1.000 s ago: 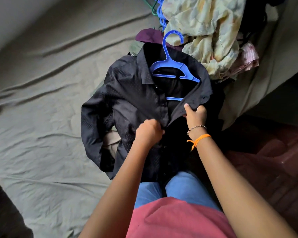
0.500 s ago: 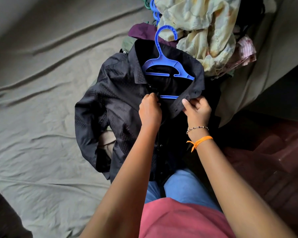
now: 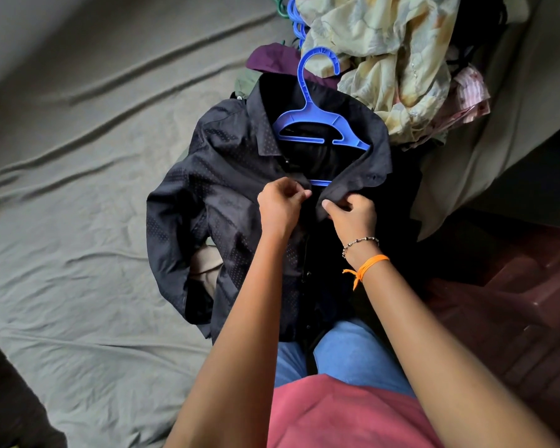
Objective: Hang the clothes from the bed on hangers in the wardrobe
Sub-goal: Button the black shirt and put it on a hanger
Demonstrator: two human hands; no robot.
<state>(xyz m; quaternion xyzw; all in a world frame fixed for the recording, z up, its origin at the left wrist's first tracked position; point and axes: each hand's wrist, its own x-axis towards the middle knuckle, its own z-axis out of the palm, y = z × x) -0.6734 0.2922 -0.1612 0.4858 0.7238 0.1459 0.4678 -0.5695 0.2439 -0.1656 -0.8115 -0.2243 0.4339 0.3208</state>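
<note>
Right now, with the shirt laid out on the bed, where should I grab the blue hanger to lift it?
Probably by the hook of the blue hanger: it sticks out bare above the collar of the black shirt, while the arms lie inside it. Come from the top, far side of the bed; the left hand and right hand both pinch the placket.

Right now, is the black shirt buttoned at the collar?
Open: the shirt collar gapes around the hanger; both hands pinch its front edges.
</note>
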